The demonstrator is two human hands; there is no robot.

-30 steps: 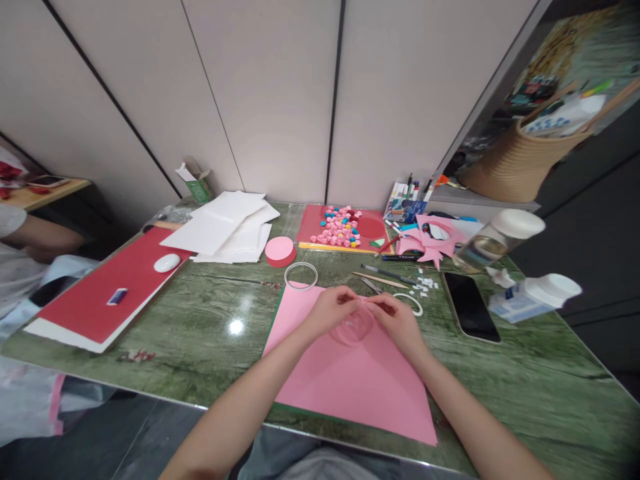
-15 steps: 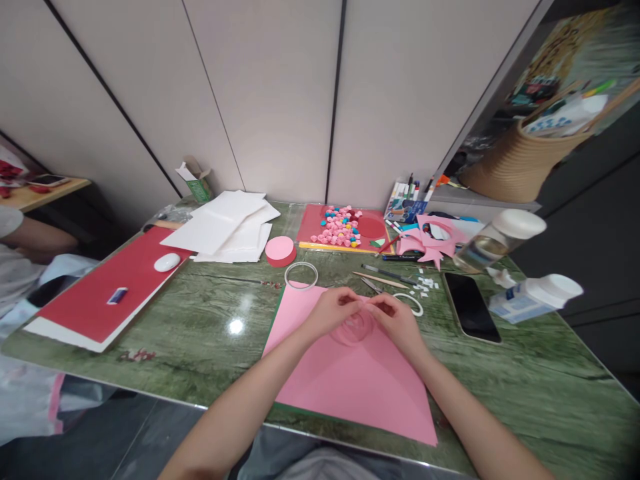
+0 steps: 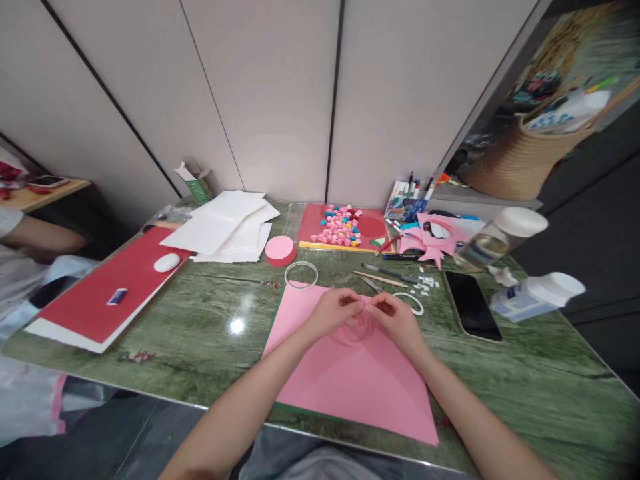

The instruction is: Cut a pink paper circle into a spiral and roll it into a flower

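Observation:
My left hand (image 3: 331, 312) and my right hand (image 3: 396, 319) meet at their fingertips above a large pink paper sheet (image 3: 350, 393). Both are pinched on a thin pink paper strip (image 3: 354, 332), which curls in loose loops below the fingers. Its pinched end is mostly hidden by my fingertips. The loops lie over the upper part of the sheet, nearly the same colour as it. Just beyond my right hand are scissors (image 3: 413, 303) with white handles. A white ring-shaped roll (image 3: 301, 275) touches the sheet's top left corner.
Behind lie a round pink box (image 3: 281, 251) and a red tray (image 3: 310, 227) with small pink, blue and yellow pieces. White sheets (image 3: 220, 220) and a red board (image 3: 100, 293) are left. A phone (image 3: 471, 305) and two bottles (image 3: 537, 297) stand right. Another person's arm (image 3: 45, 230) shows far left.
My fingertips shift very slightly at the strip, and its loops move a little. Everything else stays in place.

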